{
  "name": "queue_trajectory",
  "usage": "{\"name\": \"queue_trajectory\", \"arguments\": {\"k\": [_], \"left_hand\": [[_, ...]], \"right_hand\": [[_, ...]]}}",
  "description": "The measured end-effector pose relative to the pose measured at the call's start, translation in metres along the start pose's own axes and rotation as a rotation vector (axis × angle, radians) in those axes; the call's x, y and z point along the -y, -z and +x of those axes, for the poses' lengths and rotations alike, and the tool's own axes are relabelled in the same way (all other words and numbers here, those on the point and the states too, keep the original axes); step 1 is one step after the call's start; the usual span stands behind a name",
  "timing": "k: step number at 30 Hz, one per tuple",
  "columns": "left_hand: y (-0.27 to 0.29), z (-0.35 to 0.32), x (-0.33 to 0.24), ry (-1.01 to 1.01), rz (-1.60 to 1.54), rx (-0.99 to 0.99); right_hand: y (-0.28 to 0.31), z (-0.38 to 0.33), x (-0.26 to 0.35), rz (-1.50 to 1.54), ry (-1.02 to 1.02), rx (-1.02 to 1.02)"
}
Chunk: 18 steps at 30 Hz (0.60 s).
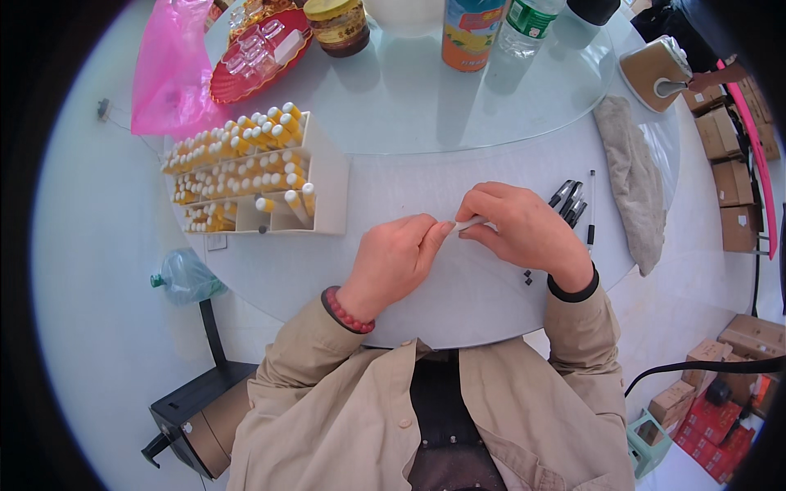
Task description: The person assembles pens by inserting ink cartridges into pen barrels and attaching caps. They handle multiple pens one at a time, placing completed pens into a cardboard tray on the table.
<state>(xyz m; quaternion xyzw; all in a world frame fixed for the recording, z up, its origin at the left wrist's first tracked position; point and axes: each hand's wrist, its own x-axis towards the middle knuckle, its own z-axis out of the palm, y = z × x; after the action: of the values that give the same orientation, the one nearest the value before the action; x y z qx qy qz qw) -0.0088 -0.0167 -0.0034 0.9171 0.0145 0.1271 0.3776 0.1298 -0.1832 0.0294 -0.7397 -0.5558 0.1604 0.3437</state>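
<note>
My left hand point(393, 255) is closed, its thumb and fingertips pinching one end of a slim white stick-like piece point(470, 222). On the other end of that piece, my right hand point(514, 225) is closed in a pinch. Fingers cover much of it, so its exact kind is hidden. Left of my hands stands a white compartment rack point(332, 192) filled with yellow sticks with white ends point(270, 131). Several black-and-clear pens point(571, 200) lie just beyond my right hand, with one slim pen or refill point(591, 213) beside them. Small black bits point(528, 277) lie near my right wrist.
A raised glass round point(393, 123) carries a red tray point(262, 61), a brown jar point(337, 29), an orange can point(471, 37) and a water bottle point(528, 24). A pink bag point(172, 74) hangs far left. A grey cloth point(630, 184) and a tan kettle point(655, 74) are at right.
</note>
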Motion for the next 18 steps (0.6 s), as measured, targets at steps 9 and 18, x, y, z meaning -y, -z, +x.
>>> {"name": "queue_trajectory", "arguments": {"k": [9, 18], "left_hand": [[-0.003, 0.003, -0.001, -0.013, -0.145, -0.11], [-0.002, 0.002, -0.002, 0.148, -0.23, -0.044]], "right_hand": [[0.0, -0.001, -0.001, -0.01, -0.046, 0.009], [0.0, -0.001, 0.001, -0.067, 0.008, -0.043]]}}
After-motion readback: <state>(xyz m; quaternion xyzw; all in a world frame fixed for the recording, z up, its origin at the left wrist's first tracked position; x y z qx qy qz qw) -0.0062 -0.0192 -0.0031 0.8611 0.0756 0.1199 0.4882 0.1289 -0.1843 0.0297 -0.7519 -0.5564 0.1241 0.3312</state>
